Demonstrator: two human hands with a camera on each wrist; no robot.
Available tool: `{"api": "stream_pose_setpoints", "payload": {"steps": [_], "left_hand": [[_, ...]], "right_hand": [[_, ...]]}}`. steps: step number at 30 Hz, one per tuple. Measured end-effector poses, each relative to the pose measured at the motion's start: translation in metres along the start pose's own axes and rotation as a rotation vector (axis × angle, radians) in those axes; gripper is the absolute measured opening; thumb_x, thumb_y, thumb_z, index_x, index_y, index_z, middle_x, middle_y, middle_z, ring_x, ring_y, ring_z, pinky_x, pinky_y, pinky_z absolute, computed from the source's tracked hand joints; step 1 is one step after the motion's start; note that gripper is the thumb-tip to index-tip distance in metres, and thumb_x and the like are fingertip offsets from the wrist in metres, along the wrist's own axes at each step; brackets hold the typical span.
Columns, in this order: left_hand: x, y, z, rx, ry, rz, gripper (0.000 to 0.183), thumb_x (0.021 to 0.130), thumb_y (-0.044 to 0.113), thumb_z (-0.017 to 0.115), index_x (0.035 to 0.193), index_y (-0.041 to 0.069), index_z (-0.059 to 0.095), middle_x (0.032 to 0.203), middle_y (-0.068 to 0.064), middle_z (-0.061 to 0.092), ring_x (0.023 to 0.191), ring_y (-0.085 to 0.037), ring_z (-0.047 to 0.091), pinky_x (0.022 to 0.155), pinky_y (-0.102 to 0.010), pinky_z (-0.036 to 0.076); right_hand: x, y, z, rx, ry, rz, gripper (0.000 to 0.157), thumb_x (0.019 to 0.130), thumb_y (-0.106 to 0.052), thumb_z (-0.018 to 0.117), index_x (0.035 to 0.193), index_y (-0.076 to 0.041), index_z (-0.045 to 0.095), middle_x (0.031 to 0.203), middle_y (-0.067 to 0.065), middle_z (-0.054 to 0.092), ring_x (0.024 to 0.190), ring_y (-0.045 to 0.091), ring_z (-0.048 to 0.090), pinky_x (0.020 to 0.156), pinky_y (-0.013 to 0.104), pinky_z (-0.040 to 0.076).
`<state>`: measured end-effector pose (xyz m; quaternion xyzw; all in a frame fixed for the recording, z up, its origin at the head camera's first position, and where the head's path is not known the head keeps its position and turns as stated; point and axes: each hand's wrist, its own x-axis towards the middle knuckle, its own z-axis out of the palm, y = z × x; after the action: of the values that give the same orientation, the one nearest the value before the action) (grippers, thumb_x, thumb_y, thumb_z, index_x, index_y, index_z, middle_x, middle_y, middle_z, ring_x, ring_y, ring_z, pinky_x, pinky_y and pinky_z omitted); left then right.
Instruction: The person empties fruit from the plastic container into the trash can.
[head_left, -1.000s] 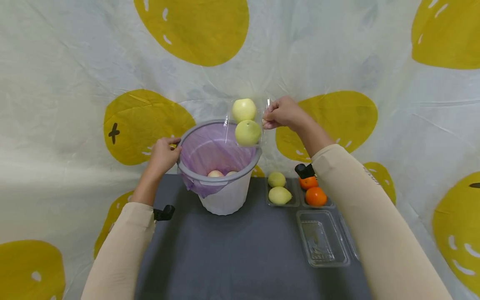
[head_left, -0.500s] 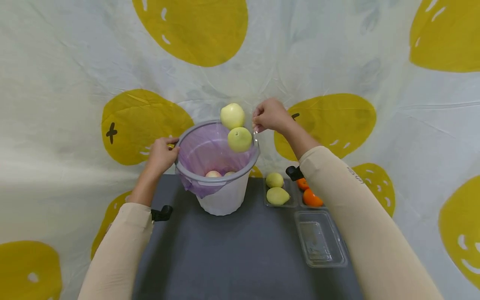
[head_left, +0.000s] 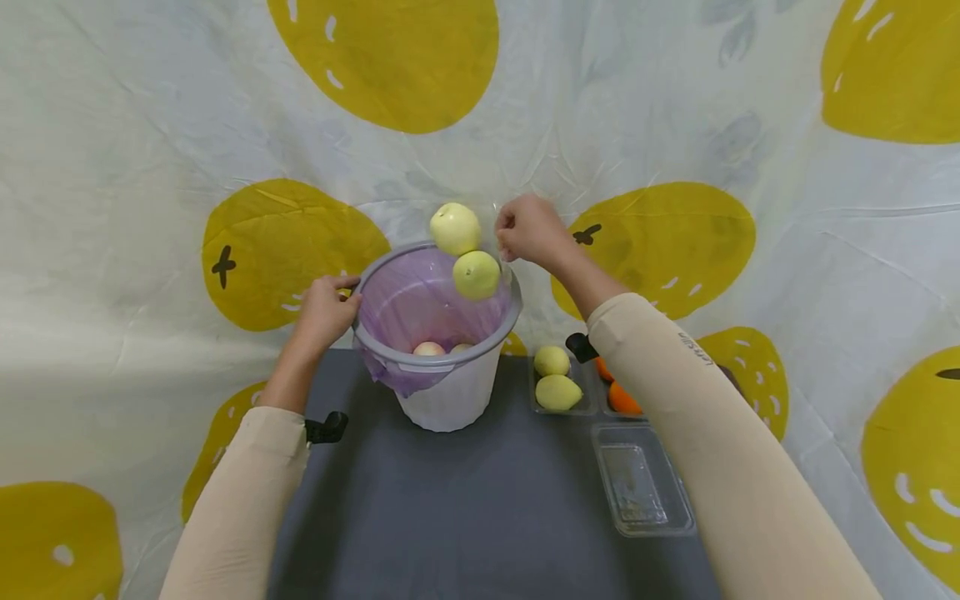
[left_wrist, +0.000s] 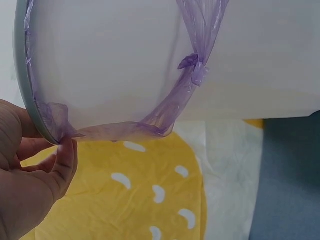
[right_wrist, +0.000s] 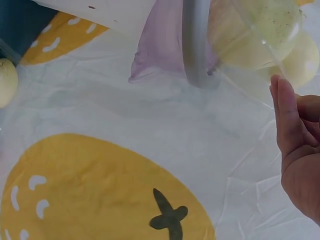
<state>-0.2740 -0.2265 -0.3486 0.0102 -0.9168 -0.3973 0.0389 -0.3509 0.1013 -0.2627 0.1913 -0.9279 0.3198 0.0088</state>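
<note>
My left hand (head_left: pixel 326 308) pinches the grey rim (head_left: pixel 362 333) of a white bucket (head_left: pixel 448 404) between thumb and fingers. A thin purple plastic bag (head_left: pixel 390 304) lines the bucket and folds out over the rim. My right hand (head_left: pixel 531 229) holds the edge of a clear plastic tray (right_wrist: pixel 263 42), tilted over the bucket's right side. By the tray are two pale yellow-green fruits, the upper one (head_left: pixel 455 229) and the lower one (head_left: pixel 476 275), touching each other. Whether they still touch the tray, I cannot tell. Inside the bag lies a pale pinkish fruit (head_left: pixel 429 348) beside another, partly hidden.
On the grey table (head_left: pixel 450 517), right of the bucket, a clear tray holds two yellow-green fruits (head_left: pixel 558 392). Beside it are orange fruits (head_left: pixel 623 400), partly behind my right sleeve. A bare clear tray (head_left: pixel 641 487) lies in front. A patterned cloth (head_left: pixel 660 242) hangs behind.
My right hand has moved left, tipping the tray over the bucket. Both fruits have shifted left, from one above the other to a slanting line. My left hand stays on the rim.
</note>
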Motion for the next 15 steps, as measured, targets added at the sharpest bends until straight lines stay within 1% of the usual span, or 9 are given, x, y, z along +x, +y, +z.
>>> {"api": "stream_pose_setpoints", "payload": {"steps": [3,7,8,10,13,15], "left_hand": [[-0.0002,0.0007,-0.0007,-0.001,0.003,0.006,0.044,0.105,0.014,0.057,0.147,0.0,0.056,0.144,-0.025,0.059,0.108,-0.04,0.065,0.061,-0.027,0.049],[0.0,0.0002,-0.0009,0.002,0.006,0.014,0.044,0.105,0.013,0.057,0.147,0.0,0.056,0.144,-0.025,0.059,0.107,-0.039,0.066,0.062,-0.027,0.049],[0.0,-0.0002,-0.0008,0.004,0.005,0.014,0.044,0.105,0.014,0.057,0.147,0.0,0.056,0.143,-0.025,0.059,0.103,-0.038,0.066,0.062,-0.027,0.049],[0.0004,-0.0009,-0.0003,0.005,0.004,0.016,0.044,0.105,0.014,0.057,0.147,0.0,0.056,0.142,-0.025,0.06,0.089,-0.035,0.066,0.06,-0.026,0.048],[0.0008,-0.0016,0.0004,0.002,0.003,0.017,0.044,0.105,0.013,0.057,0.147,0.0,0.056,0.14,-0.025,0.06,0.07,-0.027,0.058,0.057,-0.027,0.047],[0.0007,-0.0017,0.0005,0.001,0.004,0.018,0.044,0.105,0.013,0.056,0.147,0.0,0.056,0.141,-0.025,0.06,0.064,-0.024,0.054,0.056,-0.027,0.046]], "right_hand": [[0.0029,-0.0035,0.0011,-0.058,0.009,-0.036,0.024,0.097,-0.002,0.052,0.093,0.002,0.076,0.08,0.011,0.073,0.066,0.02,0.072,0.062,0.03,0.057],[0.0056,-0.0081,0.003,-0.107,0.029,-0.081,0.026,0.096,-0.001,0.05,0.09,-0.001,0.075,0.079,0.01,0.072,0.064,0.02,0.071,0.061,0.03,0.054],[0.0059,-0.0087,0.0038,-0.114,0.032,-0.09,0.026,0.095,0.0,0.049,0.089,-0.001,0.075,0.079,0.01,0.072,0.064,0.02,0.07,0.061,0.03,0.053],[0.0058,-0.0091,0.0054,-0.12,0.035,-0.107,0.027,0.095,0.0,0.049,0.088,-0.001,0.075,0.079,0.011,0.072,0.063,0.02,0.069,0.06,0.03,0.051],[0.0057,-0.0084,0.0081,-0.134,0.048,-0.137,0.028,0.096,0.001,0.049,0.088,0.0,0.075,0.079,0.012,0.073,0.062,0.021,0.069,0.061,0.031,0.051],[0.0067,-0.0069,0.0097,-0.145,0.065,-0.153,0.028,0.096,0.002,0.049,0.087,0.001,0.075,0.078,0.012,0.073,0.061,0.021,0.07,0.061,0.03,0.051]]}}
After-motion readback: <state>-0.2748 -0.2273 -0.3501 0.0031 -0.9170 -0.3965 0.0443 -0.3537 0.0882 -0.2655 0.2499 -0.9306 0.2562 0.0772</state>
